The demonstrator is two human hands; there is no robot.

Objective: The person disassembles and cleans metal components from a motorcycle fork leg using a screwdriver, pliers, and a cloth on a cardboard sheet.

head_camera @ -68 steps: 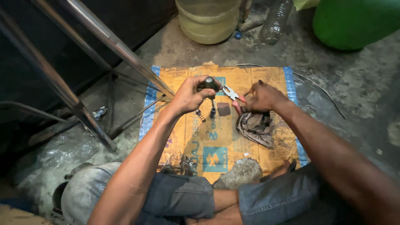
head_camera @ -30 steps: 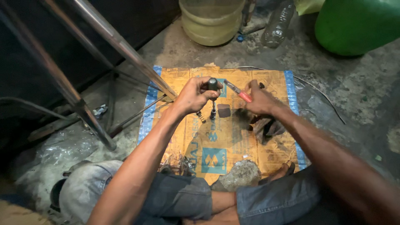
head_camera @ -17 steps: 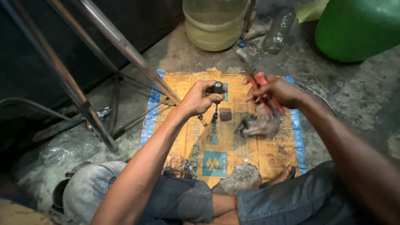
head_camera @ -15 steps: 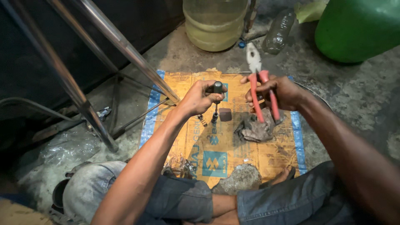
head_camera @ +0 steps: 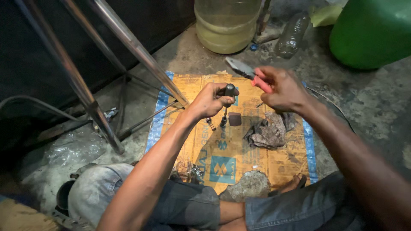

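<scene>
Going left to right from my seat: two shiny metal legs [head_camera: 81, 85] slant down over the concrete floor [head_camera: 376, 98] on the far left, with a crumpled clear plastic sheet [head_camera: 70, 147] near their feet. Then comes one flattened cardboard sheet [head_camera: 205, 149], orange with blue edges, spread on the floor as the work surface.

My left hand [head_camera: 210, 99] is over the upper middle of the cardboard, fingers wrapped tight around one dark metal rod [head_camera: 227, 105] that stands roughly upright, lower tip down on the cardboard. Just left of that tip lies one small spring [head_camera: 210, 124]. Right beside the rod sits one small dark block [head_camera: 234, 119].

Next, one greasy grey rag [head_camera: 269, 131] is bunched up on the cardboard. Above it my right hand [head_camera: 280, 89] is clenched on one pair of red-handled pliers [head_camera: 248, 73], the nose pointing up and left, clear of the rod. Whether the pliers' tips are parted, I can't tell.

Near my knees there's one rock [head_camera: 248, 185] on the cardboard's near edge.

Along the back: one yellowish water jug [head_camera: 226, 23], one clear plastic bottle [head_camera: 292, 36] lying down, and one big green container [head_camera: 372, 32] at far right.
</scene>
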